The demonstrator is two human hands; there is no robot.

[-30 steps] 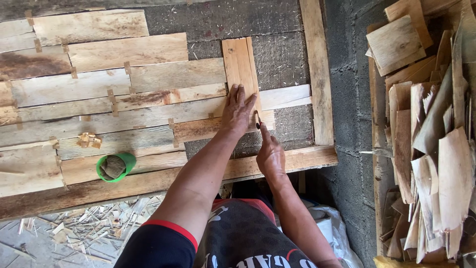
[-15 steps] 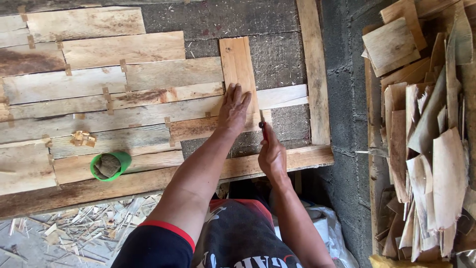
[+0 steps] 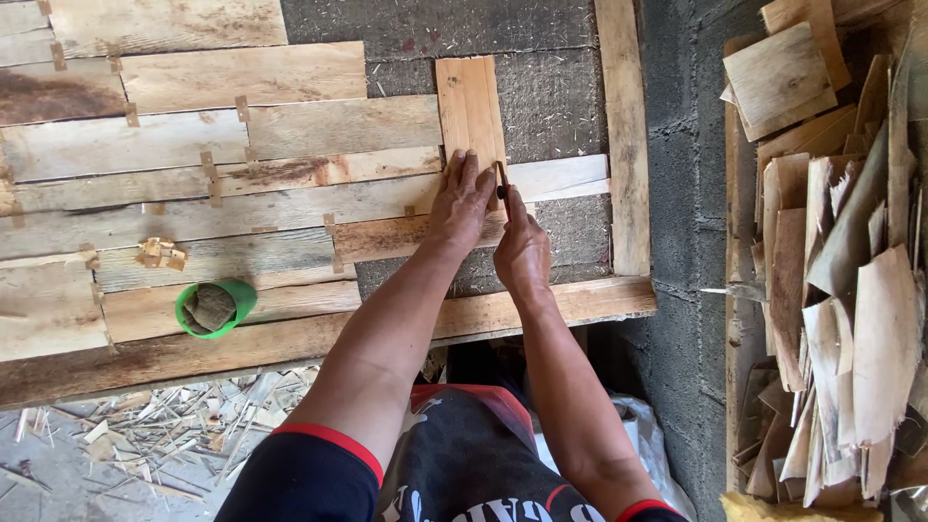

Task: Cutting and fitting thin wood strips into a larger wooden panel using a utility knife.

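Observation:
My left hand (image 3: 462, 201) lies flat, fingers spread, on the lower end of a short upright wood veneer strip (image 3: 470, 101) that crosses long horizontal veneer strips (image 3: 242, 208) laid on a dark grey board. Just to its right, my right hand (image 3: 522, 246) is closed around a thin dark blade-like tool (image 3: 502, 178), whose tip rests at the upright strip's right edge. Both forearms reach up from the bottom of the view.
A green cup (image 3: 215, 307) with a brown wad inside stands on the lower left strips, beside small tape scraps (image 3: 160, 253). A wooden frame edge (image 3: 623, 135) runs down the right. Stacked veneer pieces (image 3: 841, 261) fill the far right; wood shavings (image 3: 126, 435) litter the floor.
The view has shifted slightly. My right hand has drawn the tool a little along the upright strip's right edge; my left hand stays pressed on the strip.

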